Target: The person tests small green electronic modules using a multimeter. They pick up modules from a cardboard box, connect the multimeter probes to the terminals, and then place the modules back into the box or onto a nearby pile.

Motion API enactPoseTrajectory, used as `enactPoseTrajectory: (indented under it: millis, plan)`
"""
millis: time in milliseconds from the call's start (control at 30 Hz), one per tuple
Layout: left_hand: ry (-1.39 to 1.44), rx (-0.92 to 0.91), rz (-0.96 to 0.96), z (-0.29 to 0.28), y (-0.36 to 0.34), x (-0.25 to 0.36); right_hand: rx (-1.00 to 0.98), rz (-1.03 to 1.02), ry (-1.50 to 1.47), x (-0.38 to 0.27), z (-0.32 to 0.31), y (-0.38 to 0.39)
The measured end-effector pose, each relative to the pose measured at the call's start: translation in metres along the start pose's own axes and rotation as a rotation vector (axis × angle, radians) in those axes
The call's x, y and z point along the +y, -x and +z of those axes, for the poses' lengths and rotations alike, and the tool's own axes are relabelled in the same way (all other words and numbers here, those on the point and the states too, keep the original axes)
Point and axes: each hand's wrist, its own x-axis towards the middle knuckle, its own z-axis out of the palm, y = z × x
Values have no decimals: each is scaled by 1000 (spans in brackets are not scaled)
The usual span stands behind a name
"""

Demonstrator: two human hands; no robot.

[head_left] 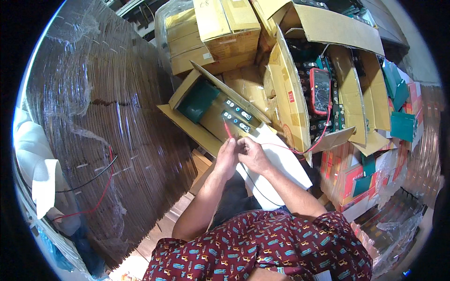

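My left hand (226, 157) is closed around a red test probe (228, 129), its tip pointing up toward an open cardboard box (176, 100). Right beside it, my right hand (254, 157) has its fingers pinched together; what they hold is hidden. A black lead (255, 186) comes out below the hands. Ahead of the probe, two dark battery-like blocks with metal terminals (238, 109) lie in the box, next to a dark green panel (199, 100). A red lead (300, 152) runs to a red multimeter (320, 91) resting in a larger carton at the right.
Stacked flat cardboard (117, 117) wrapped in film fills the left side. Closed cartons (229, 33) stand at the back. The larger open carton (286, 93) holds more terminal blocks. A white sheet (286, 171) lies under my right forearm. Red-and-white boxes (347, 180) are at the right.
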Motion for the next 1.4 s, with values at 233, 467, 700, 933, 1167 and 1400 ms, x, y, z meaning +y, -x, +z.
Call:
enactPoseTrajectory:
  millis: [233,467,700,933,1167,1400]
  plan:
    - [-239,-12,67,-5,25,-15,149,116,-232,10,-2,9]
    - [-552,-72,160,-16,44,-17,172,129,-316,17,-8,22]
    - [-640,15,271,-15,32,-5,190,142,-334,-4,-24,17]
    - [-797,4,673,-29,3,-3,102,72,-564,-5,-47,17]
    - [-1142,241,960,-25,-22,11,407,-225,22,12,-30,1]
    - [-1097,172,885,-27,-56,18,420,-341,239,26,-31,-18]
